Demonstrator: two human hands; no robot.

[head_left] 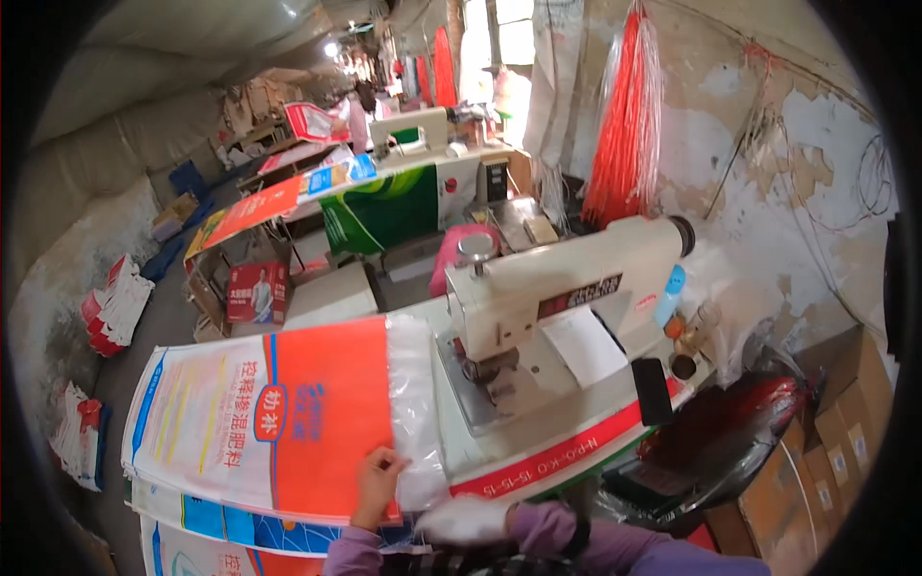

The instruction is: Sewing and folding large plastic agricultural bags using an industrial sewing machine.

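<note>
Sewing tabletop (pixel 586 408): topmost sack (pixel 264 422) lies ahead-left of me, long axis left-to-right, bare left hand (pixel 379 477) nearer, fingers curled by its clear liner (pixel 413 422), gloved right hand (pixel 466 521) blurred, either grip I can't tell.

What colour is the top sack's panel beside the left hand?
The panel beside the left hand is mostly orange-red; the head view shows it best.
</note>
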